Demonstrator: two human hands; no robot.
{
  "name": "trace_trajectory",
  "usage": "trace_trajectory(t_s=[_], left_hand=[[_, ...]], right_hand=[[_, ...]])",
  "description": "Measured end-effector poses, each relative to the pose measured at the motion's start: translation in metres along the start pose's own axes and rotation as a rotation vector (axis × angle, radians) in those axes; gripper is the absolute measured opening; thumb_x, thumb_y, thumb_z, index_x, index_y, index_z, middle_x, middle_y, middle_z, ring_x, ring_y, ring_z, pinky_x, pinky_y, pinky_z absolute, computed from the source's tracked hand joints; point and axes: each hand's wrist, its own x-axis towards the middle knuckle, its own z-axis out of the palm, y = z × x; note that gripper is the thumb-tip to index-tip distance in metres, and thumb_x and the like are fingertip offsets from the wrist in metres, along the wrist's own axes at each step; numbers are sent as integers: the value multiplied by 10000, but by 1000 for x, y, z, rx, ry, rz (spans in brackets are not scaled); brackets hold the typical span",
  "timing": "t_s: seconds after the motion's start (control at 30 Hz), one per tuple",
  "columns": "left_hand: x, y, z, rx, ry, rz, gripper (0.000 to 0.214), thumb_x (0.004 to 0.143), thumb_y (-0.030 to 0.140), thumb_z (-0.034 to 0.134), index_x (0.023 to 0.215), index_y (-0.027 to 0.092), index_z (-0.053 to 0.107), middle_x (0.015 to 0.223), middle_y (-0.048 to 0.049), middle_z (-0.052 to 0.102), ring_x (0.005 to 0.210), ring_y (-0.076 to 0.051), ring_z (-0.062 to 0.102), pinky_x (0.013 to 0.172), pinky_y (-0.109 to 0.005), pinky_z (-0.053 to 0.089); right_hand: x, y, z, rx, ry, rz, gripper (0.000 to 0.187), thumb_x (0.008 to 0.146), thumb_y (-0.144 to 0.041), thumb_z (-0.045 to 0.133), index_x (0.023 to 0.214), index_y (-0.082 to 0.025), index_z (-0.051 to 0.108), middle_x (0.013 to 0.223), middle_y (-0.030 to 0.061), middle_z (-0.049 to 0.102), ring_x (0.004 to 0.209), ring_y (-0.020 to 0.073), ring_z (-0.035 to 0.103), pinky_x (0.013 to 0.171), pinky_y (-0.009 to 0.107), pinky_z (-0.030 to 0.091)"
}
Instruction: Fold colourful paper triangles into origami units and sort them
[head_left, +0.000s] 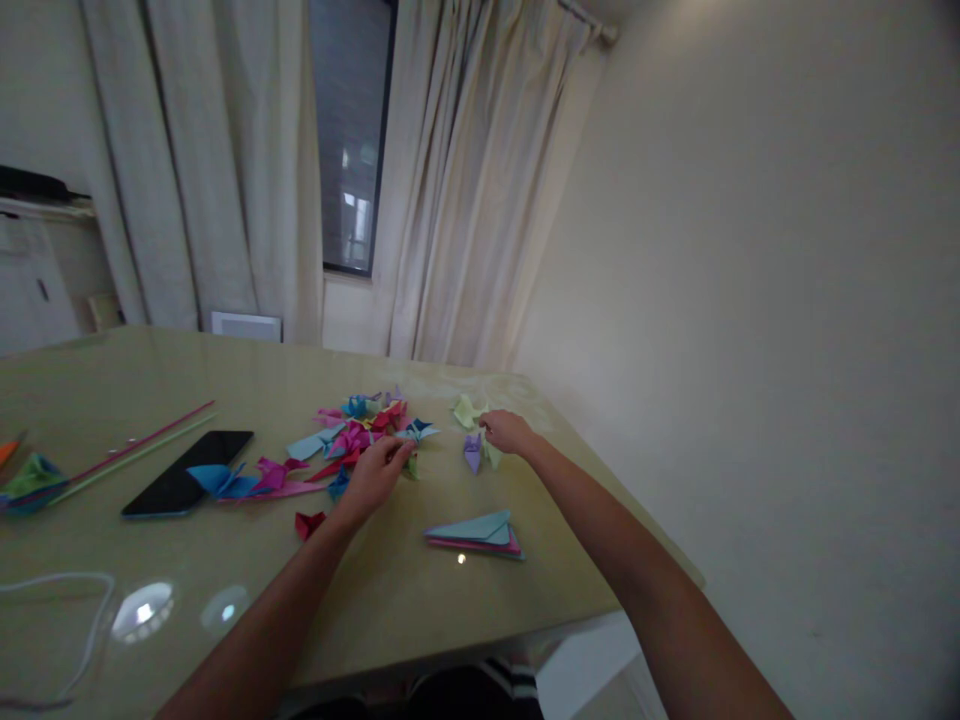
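Note:
My left hand (373, 477) reaches into a heap of folded paper pieces (360, 425) in pink, blue and purple, its fingers curled on a small green piece at the heap's near edge. My right hand (506, 432) lies further right with fingers pinched, touching a purple folded piece (472, 451) and a pale green one (493, 455). Another pale green folded piece (466, 410) sits just beyond it. A flat stack of folded triangles (478, 533), light blue on pink, lies nearer to me between my forearms.
The tan table (225, 370) also bears a black phone (187, 472), a blue folded piece (221, 481), thin pink and green sticks (150, 440), a small red piece (309, 523) and a white cable (67, 620). Curtains, a window and a wall stand behind; the table's right edge is close.

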Motion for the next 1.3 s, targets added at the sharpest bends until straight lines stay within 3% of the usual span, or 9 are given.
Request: trace_trajectory(t_s=[0.2,0.37,0.47,0.53,0.87,1.03,1.1,1.2,1.3], left_hand=[[-2,1,3,-62,40,4,490,939,607,526,988,184,768,1000,-94,780,928,-243,711,831,-350,558],[-5,3,8,-158,58,-19,450,915,590,590,995,184,766,989,-94,784,883,-243,735,803,-350,585],[-6,4,9,-125,75,-31,415,895,565,625,965,188,781,947,-88,793,864,-248,743,822,-363,594],[-7,3,8,-105,89,-33,402,892,553,625,951,192,792,936,-86,799,856,-249,745,827,-368,596],[-9,10,13,-116,24,-5,418,923,581,624,959,193,778,920,-67,808,833,-226,766,782,-323,600],[-12,12,10,195,-30,71,469,1059,466,401,886,192,740,870,-83,762,819,-229,724,785,-346,569],[-16,10,7,371,-14,97,399,1052,388,429,906,196,747,991,-119,762,976,-280,703,894,-415,541],[-22,5,3,732,-49,125,255,986,289,565,1149,221,750,1285,-150,721,1222,-361,619,1018,-516,470],[-23,-1,1,900,-142,109,320,976,204,552,1239,213,732,1306,-161,717,1225,-376,624,1016,-539,455]], right_hand=[[-11,0,-29,147,108,-44,264,1011,-137,539,1206,-138,717,1224,141,742,1099,229,686,888,291,484],[-23,-58,-36,319,125,-263,194,1049,-334,640,1073,-163,730,972,32,767,853,133,678,751,215,448],[-26,-93,-31,398,184,-397,205,1001,-356,717,995,-152,737,908,39,755,793,147,649,684,237,397],[-25,-106,-28,360,201,-393,166,984,-321,734,986,-156,752,912,53,760,805,169,649,676,255,373],[-36,-104,-24,235,173,-331,172,963,-337,707,1041,-205,786,1008,71,763,899,218,691,722,275,444],[-34,-101,-21,159,108,-309,192,995,-285,630,1073,-228,796,1101,79,759,955,228,696,751,277,470],[-31,-97,-22,139,61,-285,193,983,-263,636,1055,-229,811,1082,79,775,960,236,705,749,278,471],[-32,-88,-24,121,0,-265,150,925,-239,699,986,-234,836,981,66,798,916,240,720,723,271,467],[-37,-80,-23,102,-59,-241,146,887,-248,741,989,-250,846,961,51,811,899,229,732,705,256,461]])
